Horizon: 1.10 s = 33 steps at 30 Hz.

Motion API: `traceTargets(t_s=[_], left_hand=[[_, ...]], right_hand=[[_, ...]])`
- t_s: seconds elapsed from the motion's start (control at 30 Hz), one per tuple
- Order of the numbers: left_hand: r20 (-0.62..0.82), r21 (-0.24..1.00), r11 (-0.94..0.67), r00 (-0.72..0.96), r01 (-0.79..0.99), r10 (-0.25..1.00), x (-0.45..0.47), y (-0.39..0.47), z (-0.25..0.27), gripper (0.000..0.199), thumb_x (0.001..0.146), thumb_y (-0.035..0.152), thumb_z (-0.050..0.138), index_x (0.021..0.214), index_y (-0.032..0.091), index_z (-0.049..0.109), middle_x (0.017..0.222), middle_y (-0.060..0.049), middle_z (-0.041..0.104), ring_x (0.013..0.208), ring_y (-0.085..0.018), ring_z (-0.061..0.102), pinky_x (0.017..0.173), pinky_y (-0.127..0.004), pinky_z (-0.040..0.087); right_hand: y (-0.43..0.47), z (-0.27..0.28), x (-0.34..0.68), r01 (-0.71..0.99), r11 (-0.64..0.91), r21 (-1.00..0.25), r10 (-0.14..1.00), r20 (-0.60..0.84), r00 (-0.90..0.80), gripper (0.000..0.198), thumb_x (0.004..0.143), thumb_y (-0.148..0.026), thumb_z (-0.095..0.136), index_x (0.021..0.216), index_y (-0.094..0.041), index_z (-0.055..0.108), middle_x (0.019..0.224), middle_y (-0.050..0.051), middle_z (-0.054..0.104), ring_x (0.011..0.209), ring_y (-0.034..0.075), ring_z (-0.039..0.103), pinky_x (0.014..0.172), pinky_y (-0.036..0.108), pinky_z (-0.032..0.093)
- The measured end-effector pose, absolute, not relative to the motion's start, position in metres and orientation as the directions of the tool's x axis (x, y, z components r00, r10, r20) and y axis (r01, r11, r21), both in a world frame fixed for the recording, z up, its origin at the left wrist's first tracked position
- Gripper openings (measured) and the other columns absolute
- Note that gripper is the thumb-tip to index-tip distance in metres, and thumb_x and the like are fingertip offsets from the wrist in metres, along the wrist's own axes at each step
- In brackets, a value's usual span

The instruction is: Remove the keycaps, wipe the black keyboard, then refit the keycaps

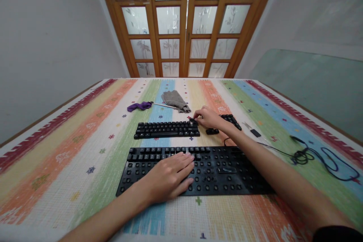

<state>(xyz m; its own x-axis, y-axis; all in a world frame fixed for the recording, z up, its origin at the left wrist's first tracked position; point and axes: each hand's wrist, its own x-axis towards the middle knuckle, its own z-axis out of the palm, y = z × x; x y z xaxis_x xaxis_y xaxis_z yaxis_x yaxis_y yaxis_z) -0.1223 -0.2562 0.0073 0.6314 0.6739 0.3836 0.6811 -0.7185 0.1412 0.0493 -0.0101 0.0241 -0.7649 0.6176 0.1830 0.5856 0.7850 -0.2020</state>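
Observation:
In the head view, a black keyboard (210, 181) lies near the front of the table; its top rows carry keycaps, and bare switches show over the rest. My left hand (170, 177) rests on it, fingers stretched out. Behind it, loose black keycaps (167, 130) stand in rows as a block. At that block's far right corner, my right hand (206, 117) is closed with thumb and fingertips pinching a small black keycap (193, 121). More keycaps (231, 121) lie just right of this hand, partly hidden by it.
Further back lie a grey cloth (176, 100), a purple cloth (139, 106) and a thin stick (164, 105). A small tool with a black end (255, 132) sits to the right. The coiled cable (303, 155) spreads over the right side of the striped tablecloth (93, 166).

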Motion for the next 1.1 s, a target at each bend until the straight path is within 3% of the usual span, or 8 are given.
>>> traceTargets(t_s=[0.2,0.73,0.97,1.1], left_hand=[[0.399,0.102,-0.758,0.672,0.644,0.624,-0.111,-0.261,0.01,0.037,0.1,0.029,0.046,0.129,0.008,0.057,0.135,-0.015,0.061,0.131,-0.024,0.053,0.112,-0.041,0.045],[0.265,0.121,-0.698,0.654,0.706,0.708,-0.103,-0.256,0.009,0.046,0.101,0.037,0.045,0.136,0.007,0.049,0.144,-0.018,0.051,0.135,-0.026,0.048,0.115,-0.042,0.039],[0.309,0.134,-0.714,0.656,0.687,0.689,-0.104,-0.254,0.011,0.045,0.099,0.034,0.047,0.134,0.006,0.051,0.142,-0.02,0.053,0.134,-0.026,0.05,0.114,-0.041,0.041],[0.333,0.119,-0.723,0.659,0.68,0.675,-0.104,-0.255,0.013,0.042,0.1,0.032,0.046,0.131,0.006,0.053,0.141,-0.019,0.055,0.134,-0.026,0.049,0.114,-0.041,0.042]], right_hand=[[-0.012,0.024,0.048,0.565,0.793,-0.227,0.607,0.22,-0.764,0.012,0.083,-0.012,0.063,0.088,-0.018,0.072,0.083,0.007,0.072,0.091,0.023,0.058,0.078,0.033,0.044],[-0.037,0.043,0.079,0.502,0.814,-0.291,0.575,0.29,-0.765,0.01,0.086,-0.016,0.059,0.089,-0.017,0.068,0.086,0.008,0.072,0.087,0.023,0.061,0.077,0.034,0.045],[-0.042,0.034,0.073,0.419,0.684,-0.597,0.686,0.329,-0.65,0.007,0.088,-0.024,0.056,0.092,-0.018,0.056,0.089,0.006,0.069,0.073,0.017,0.063,0.065,0.028,0.047],[-0.04,0.024,0.061,0.34,0.652,-0.678,0.684,0.333,-0.649,0.007,0.087,-0.022,0.055,0.093,-0.02,0.052,0.093,0.006,0.067,0.075,0.017,0.066,0.065,0.028,0.049]])
